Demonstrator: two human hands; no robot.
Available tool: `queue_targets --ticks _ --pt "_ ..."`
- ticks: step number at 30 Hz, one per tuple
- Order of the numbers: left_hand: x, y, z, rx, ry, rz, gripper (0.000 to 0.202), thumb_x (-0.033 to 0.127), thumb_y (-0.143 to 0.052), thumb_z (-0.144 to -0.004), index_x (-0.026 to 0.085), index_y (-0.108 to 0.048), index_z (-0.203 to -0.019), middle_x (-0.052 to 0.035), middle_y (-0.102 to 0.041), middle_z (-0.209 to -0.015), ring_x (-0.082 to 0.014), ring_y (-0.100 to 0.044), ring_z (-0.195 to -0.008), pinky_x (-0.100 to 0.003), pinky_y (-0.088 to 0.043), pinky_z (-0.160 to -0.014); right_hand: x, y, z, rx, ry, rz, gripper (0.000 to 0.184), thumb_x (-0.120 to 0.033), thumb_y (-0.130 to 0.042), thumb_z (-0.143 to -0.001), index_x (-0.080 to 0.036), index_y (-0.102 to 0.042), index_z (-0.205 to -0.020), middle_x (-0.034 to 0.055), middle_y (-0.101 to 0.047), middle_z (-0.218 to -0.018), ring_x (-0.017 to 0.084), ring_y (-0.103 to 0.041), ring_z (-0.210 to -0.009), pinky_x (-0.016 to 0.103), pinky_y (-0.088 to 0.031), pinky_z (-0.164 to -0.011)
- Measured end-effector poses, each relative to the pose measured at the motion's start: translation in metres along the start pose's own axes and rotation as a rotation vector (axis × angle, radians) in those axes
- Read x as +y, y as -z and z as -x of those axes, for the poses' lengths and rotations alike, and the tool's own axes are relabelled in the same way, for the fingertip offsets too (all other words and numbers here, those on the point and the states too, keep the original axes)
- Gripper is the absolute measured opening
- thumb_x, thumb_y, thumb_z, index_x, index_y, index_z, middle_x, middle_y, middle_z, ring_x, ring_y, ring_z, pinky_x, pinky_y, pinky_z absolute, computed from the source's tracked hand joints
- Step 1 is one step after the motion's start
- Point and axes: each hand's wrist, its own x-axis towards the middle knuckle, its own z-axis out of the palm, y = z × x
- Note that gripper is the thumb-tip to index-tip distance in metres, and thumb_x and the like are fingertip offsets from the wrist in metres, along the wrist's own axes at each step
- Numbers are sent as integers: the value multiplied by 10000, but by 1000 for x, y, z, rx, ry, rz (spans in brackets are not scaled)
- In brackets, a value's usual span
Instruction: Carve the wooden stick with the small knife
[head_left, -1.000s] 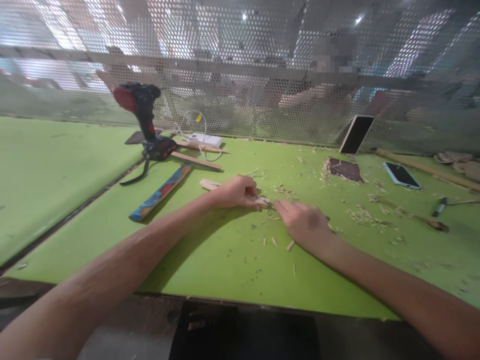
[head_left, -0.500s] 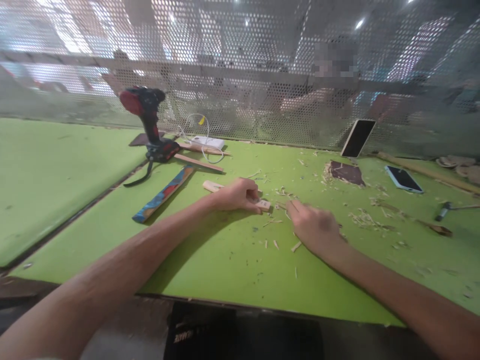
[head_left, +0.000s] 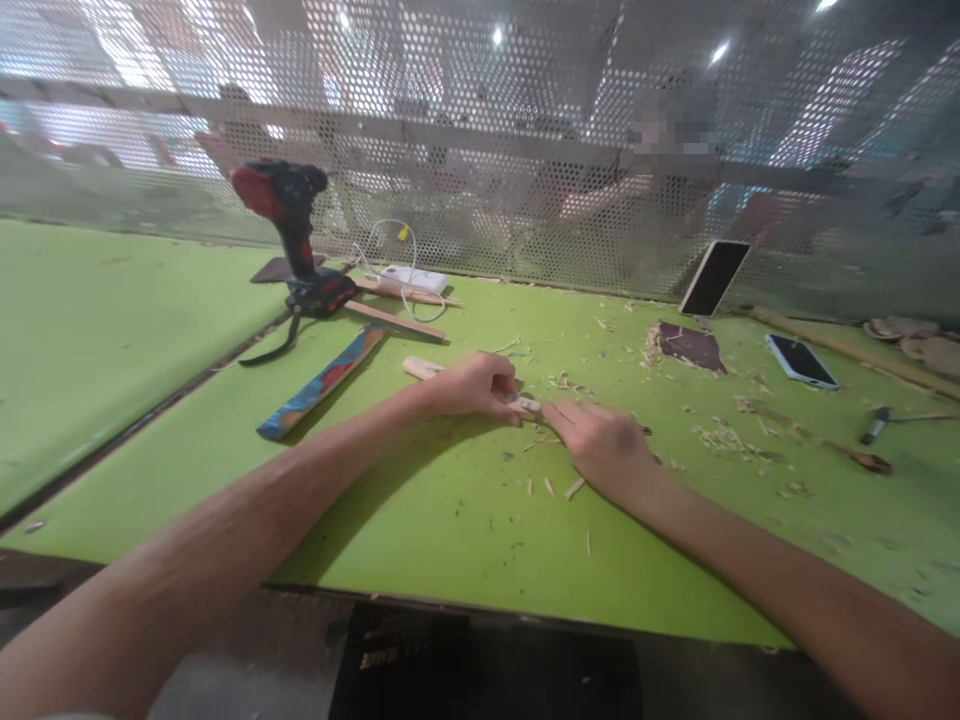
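Observation:
My left hand is closed on a pale strip of wood, pressing it to the green table. Dark marks show on the strip's near end, which pokes out past my thumb. My right hand is closed, with its fingertips right at that end. Whatever it grips is mostly hidden; only a small dark tip shows behind the knuckles. A rounded pale piece of wood lies behind my left wrist. Wood shavings and small chips are scattered around both hands.
Left of my hands are a blue-and-red painted wooden piece and a cordless drill. A white power bank with a cable lies behind. On the right are a brown sandpaper sheet, phones, a marker and a wooden spoon.
My right hand has moved left, closing the gap to the end of the wood strip. My left hand stays on the strip. The view has shifted slightly.

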Motion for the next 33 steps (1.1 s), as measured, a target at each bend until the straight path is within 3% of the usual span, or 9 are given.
queue_targets --ticks 14,33 --pt "1 1 0 -15 3 22 439 441 -937 -635 147 -643 -775 -19 -677 -737 -136 -567 -648 -245 -385 -570 -7 5 2 9 -6 75 420 -26 -363 -995 -83 -763 -1109 78 -728 -744 127 -551 -526 247 -306 -446" --pt "-4 0 -2 -22 -45 82 438 440 -947 -632 138 -657 -761 -19 -664 -738 -136 -572 -651 -253 -377 -578 -8 8 1 28 30 126 463 5 -337 -996 -71 -774 -1130 93 -754 -773 134 -584 -510 240 -356 -404"
